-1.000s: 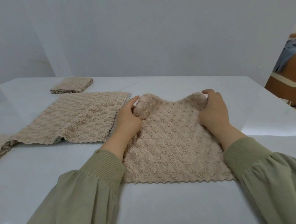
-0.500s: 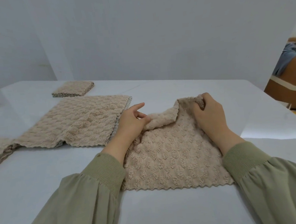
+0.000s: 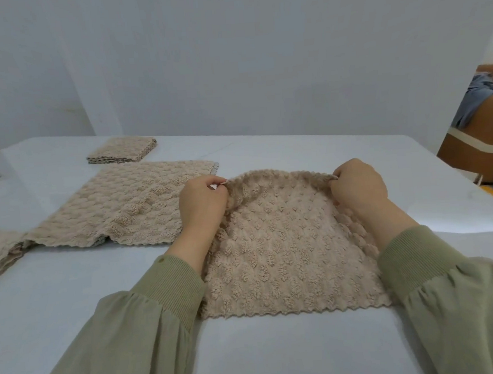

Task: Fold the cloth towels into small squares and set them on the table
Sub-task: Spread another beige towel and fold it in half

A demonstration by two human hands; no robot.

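Head view: both hands (image 3: 202,201) (image 3: 357,186) pinch towel (image 3: 284,248) corners

Plain indoor room: white table (image 3: 72,301), bare wall (image 3: 230,56).

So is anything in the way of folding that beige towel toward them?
Nothing visible. The left hand and right hand pinch the far corners of the beige bobbled cloth towel, and nothing lies on its near half. The spread beige towel lies to its left.
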